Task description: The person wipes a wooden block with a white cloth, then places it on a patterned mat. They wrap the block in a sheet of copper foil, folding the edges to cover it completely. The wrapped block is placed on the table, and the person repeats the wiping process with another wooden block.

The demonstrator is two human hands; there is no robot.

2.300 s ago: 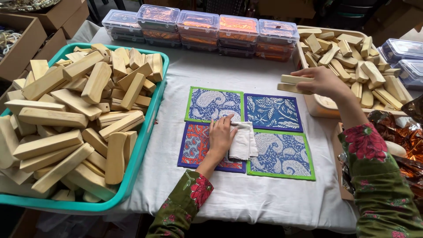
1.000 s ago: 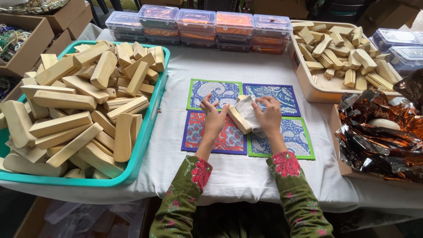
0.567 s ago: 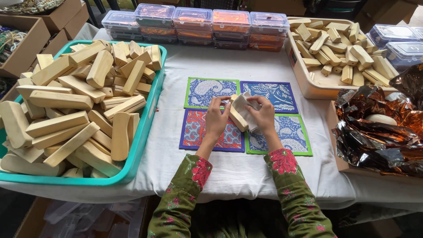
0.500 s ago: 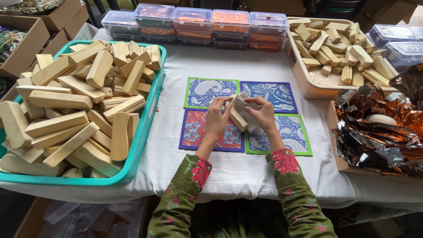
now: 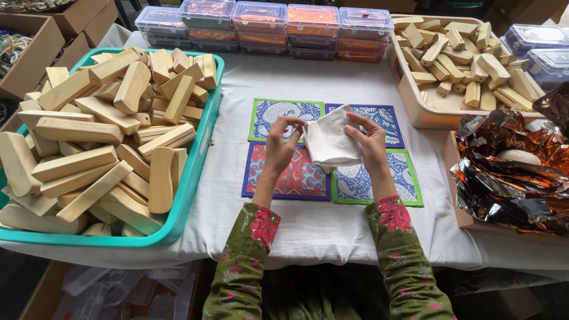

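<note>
Left hand (image 5: pixel 280 142) pinches one corner of the white cloth pouch (image 5: pixel 329 144), right hand (image 5: pixel 368 141) pinches the opposite edge — held just above four patterned coasters (image 5: pixel 296 175) on the tabletop (image 5: pixel 308 228). Whatever it wraps is hidden. Grip looks light, fingertips only; if the fold slackens, the cloth could fall open and spill its contents. Teal tub (image 5: pixel 200 155) of wooden blocks (image 5: pixel 95 133) sits left — well apart.
</note>
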